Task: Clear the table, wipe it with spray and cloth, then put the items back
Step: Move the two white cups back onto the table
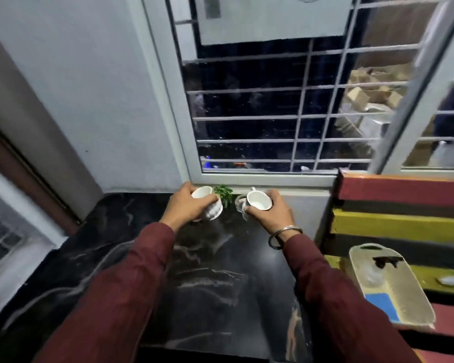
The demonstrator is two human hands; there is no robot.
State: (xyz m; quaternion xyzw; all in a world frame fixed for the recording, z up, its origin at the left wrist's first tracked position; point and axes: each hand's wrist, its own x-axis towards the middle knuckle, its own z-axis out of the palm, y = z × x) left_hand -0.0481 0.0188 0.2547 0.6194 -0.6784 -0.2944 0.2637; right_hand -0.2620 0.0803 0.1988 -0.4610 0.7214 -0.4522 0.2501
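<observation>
Two hands mid-frame at far edge of black table (199, 292), left hand (185, 205) grasping white cup (203, 193) beside small plant (224, 194), right hand (271, 208) grasping white cup (258, 200) plus glass (241, 201), board (393, 284) lower right
</observation>
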